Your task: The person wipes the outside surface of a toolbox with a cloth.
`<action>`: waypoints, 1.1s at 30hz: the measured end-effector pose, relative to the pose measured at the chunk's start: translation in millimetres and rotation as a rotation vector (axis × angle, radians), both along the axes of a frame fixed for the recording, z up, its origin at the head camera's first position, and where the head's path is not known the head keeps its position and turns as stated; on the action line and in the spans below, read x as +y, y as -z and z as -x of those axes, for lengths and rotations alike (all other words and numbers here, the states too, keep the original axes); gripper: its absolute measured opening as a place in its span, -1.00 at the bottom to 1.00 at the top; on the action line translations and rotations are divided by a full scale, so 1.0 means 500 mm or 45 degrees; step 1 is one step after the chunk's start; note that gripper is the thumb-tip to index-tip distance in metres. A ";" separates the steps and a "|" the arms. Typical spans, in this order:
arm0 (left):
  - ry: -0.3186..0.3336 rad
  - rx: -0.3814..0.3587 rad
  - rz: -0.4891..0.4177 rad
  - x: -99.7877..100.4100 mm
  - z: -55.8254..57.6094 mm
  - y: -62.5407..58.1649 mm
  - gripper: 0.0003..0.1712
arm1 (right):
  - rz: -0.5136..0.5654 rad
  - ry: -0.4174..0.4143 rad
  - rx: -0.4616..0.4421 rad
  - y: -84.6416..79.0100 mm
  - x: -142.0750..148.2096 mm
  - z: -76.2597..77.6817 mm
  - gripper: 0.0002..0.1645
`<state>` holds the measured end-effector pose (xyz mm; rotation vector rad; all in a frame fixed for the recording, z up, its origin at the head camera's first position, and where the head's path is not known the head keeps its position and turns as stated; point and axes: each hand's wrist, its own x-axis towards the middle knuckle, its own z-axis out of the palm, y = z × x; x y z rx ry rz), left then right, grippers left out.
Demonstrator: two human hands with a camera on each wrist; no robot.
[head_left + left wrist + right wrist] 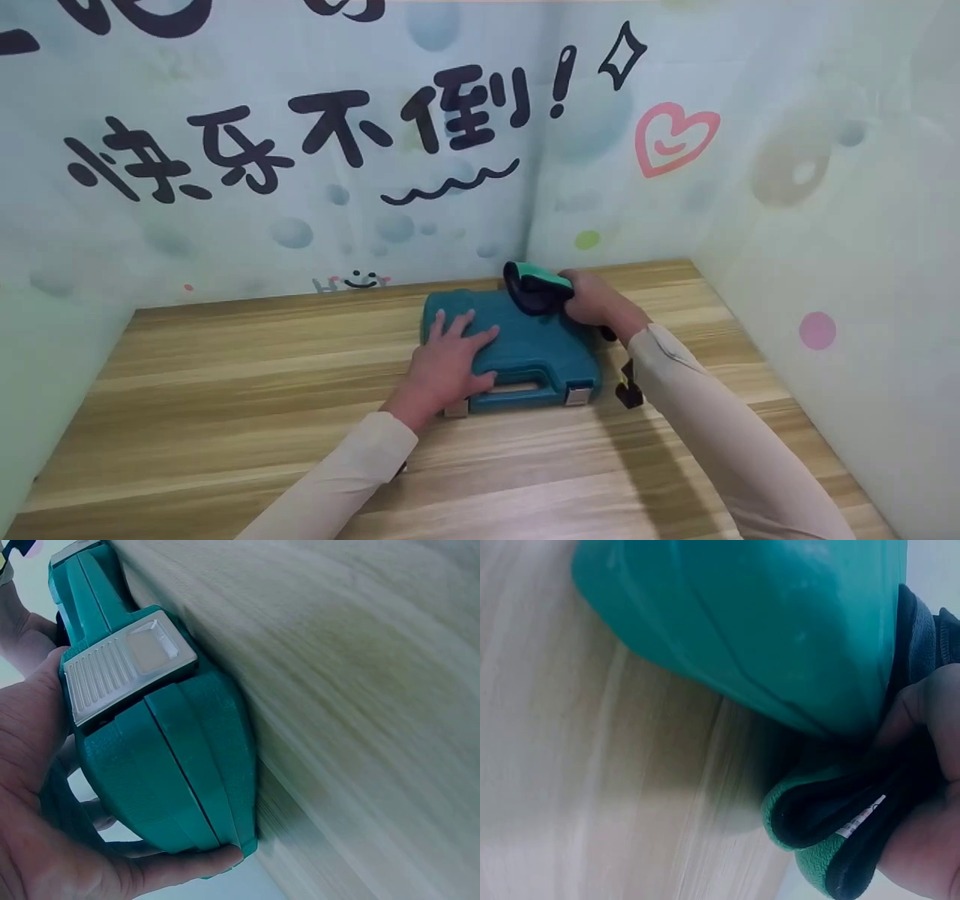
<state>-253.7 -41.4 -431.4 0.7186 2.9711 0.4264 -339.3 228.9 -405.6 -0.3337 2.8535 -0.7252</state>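
A teal hard plastic case [517,337] with metal latches lies on the wooden table, its handle toward the near side. My left hand [444,364] rests on the left part of its lid with the fingers spread. In the left wrist view, one finger [191,870] reaches along the edge of the case beside a metal latch [131,667]. My right hand [596,300] grips a folded green-and-black cloth [536,289] at the far right of the case. The right wrist view shows the cloth's folds [817,825] and a white label, against the case's rounded corner.
The wooden table [247,390] extends left and in front of the case. A printed fabric wall [337,225] stands close behind it, and pale walls [847,247] border the sides. A small black device [630,390] shows by the right wrist.
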 end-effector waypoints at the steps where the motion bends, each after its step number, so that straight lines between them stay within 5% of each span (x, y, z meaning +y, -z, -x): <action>1: 0.000 -0.001 0.002 0.000 0.000 0.001 -0.22 | 0.002 0.005 -0.012 -0.001 -0.001 0.000 -0.28; 22: 0.015 -0.031 -0.005 -0.003 0.000 -0.001 -0.23 | -0.011 0.037 -0.092 -0.010 -0.024 0.009 -0.34; 33: 0.002 -0.045 0.038 -0.002 0.001 -0.003 -0.22 | -0.051 -0.017 -0.015 -0.011 -0.033 0.011 -0.43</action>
